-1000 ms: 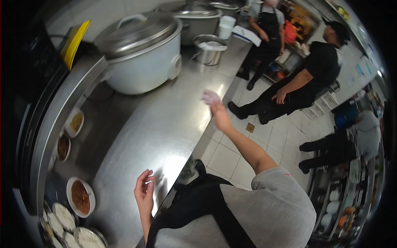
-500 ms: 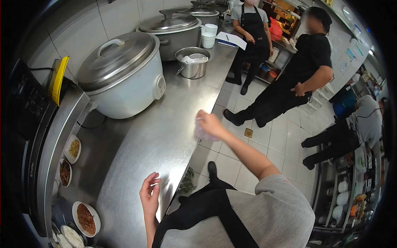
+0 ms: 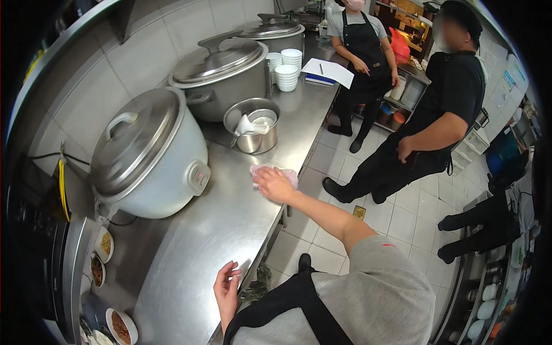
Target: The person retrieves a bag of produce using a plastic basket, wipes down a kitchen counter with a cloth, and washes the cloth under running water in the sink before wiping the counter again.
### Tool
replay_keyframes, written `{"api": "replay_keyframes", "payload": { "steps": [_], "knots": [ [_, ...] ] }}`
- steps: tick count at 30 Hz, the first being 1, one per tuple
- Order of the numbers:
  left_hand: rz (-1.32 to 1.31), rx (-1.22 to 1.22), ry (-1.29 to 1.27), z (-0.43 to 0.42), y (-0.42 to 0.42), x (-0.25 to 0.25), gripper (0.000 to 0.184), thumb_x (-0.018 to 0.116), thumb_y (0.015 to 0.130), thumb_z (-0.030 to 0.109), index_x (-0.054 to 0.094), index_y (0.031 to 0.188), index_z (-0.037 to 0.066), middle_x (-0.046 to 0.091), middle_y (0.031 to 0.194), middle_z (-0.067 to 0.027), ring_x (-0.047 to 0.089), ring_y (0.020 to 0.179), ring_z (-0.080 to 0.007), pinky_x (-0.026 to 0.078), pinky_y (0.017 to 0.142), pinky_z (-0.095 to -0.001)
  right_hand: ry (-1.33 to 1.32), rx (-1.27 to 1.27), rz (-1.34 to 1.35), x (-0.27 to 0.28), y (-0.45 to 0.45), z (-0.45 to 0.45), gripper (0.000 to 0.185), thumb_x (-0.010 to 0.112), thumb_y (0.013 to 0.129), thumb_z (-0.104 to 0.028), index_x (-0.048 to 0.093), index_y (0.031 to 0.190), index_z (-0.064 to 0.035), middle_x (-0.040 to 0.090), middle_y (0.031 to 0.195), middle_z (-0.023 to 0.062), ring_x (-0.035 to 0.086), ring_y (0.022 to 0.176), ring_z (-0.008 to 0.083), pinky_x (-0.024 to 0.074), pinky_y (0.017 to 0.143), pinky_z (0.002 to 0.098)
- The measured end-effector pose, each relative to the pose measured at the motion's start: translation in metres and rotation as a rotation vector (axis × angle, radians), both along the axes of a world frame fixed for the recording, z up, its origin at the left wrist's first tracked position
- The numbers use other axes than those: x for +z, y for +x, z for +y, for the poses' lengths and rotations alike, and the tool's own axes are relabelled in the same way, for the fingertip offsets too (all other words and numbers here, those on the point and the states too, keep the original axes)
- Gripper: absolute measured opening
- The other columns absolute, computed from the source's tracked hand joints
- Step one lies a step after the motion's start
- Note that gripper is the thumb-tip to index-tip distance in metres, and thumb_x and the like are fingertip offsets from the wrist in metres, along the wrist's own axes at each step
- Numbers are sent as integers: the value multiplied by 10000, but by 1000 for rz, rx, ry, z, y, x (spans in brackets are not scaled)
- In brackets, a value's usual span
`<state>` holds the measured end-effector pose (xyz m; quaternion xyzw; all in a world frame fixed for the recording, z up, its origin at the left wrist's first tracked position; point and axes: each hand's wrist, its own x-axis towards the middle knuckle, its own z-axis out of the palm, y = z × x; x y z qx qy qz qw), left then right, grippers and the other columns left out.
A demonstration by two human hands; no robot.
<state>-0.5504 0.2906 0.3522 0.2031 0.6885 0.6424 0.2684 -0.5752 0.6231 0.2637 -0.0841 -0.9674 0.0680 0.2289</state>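
My right hand point(image 3: 273, 184) presses flat on a pale pink cloth point(image 3: 291, 176), which lies on the steel counter point(image 3: 195, 253) near its edge. Just beyond the cloth stands a steel pot point(image 3: 253, 144) with a smaller container and something white inside. My left hand point(image 3: 227, 286) hovers by the counter's front edge, fingers loosely curled and apart, holding nothing.
Large rice cookers point(image 3: 155, 149) line the wall, with stacked white cups point(image 3: 286, 77) and an open notebook point(image 3: 328, 72) farther along. Food bowls point(image 3: 121, 326) sit at the lower left. Two people point(image 3: 443, 109) in black aprons stand across the counter's right side; another is farther right.
My right hand has gone from holding the cloth up over the counter edge to pressing it on the surface near the pot. The view has shifted, and my left hand stays empty.
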Motion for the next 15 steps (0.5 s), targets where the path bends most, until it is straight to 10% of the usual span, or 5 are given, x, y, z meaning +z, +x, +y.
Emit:
{"api": "replay_keyframes", "payload": {
  "steps": [15],
  "knots": [
    [31,-407,21,185,-6,-8,315,495,776,22,478,1091,17,537,1037,-81,511,911,-143,409,752,-251,-120,-238,-53,-10,-5,139,387,459,778,-215,436,1131,-61,386,1206,87,297,1170,246,254,959,427]
  ]
}}
